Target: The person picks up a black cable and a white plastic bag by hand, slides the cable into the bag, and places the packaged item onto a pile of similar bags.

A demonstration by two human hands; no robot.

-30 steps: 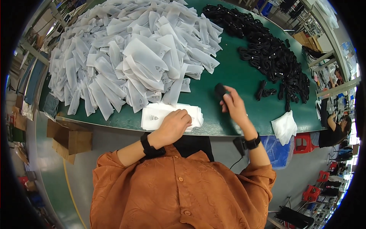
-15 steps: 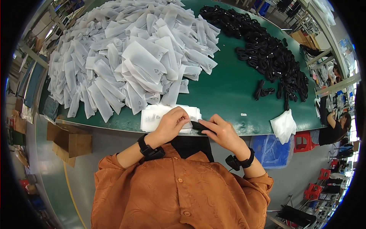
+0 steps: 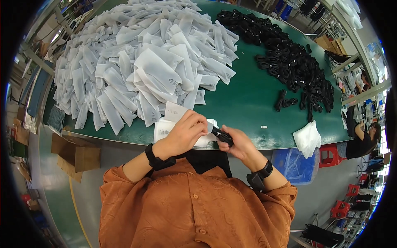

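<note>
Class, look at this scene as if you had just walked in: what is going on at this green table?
A person in an orange shirt sits at the near edge of a green table. The right hand holds a small black coiled cable, and the left hand pinches a white pouch right beside it. A large heap of white pouches covers the table's left side; a pile of black cables lies on the right. Whether the cable is inside the pouch yet cannot be told.

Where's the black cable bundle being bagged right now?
Head view, lower centre: black cable bundle in the right hand, at the table's near edge, meeting the left hand.
</note>
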